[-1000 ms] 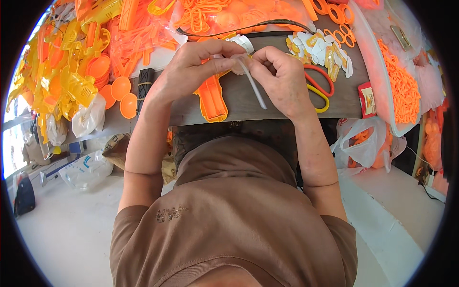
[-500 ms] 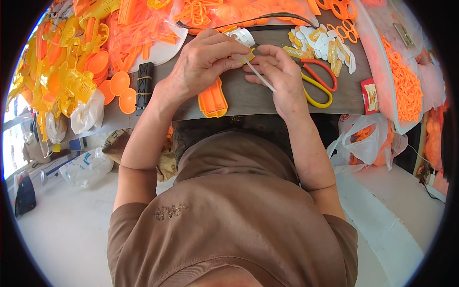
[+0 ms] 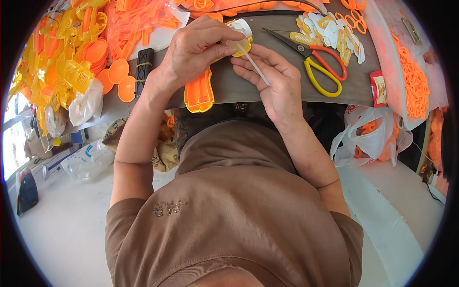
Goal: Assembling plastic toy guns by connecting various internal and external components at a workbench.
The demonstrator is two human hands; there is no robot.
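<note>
My left hand [image 3: 195, 50] is closed, thumb and forefinger pinching a thin white plastic tube [image 3: 258, 69] near its pale, translucent upper end. Just beyond those fingertips is a white, round plastic part [image 3: 240, 27] with a yellow plastic part [image 3: 243, 49] below it. My right hand [image 3: 277, 79] has its fingers curled against the yellow part, while the tube slants down across them. An orange plastic shell with a yellow rim [image 3: 199, 93] sticks out under my left hand toward the table edge. Whether it joins the white and yellow parts is hidden.
Scissors with red and yellow handles [image 3: 325, 71] lie to the right, blades open, below a heap of white and yellow stickers [image 3: 330, 33]. Orange discs [image 3: 126, 88] and a banded black bar [image 3: 143, 71] are at left. Yellow and orange parts [image 3: 67, 62] pile up beyond.
My hands and the orange shell have shifted left, away from the scissors, whose blades now show. The tube stays between my fingers. The whole view has turned slightly.
</note>
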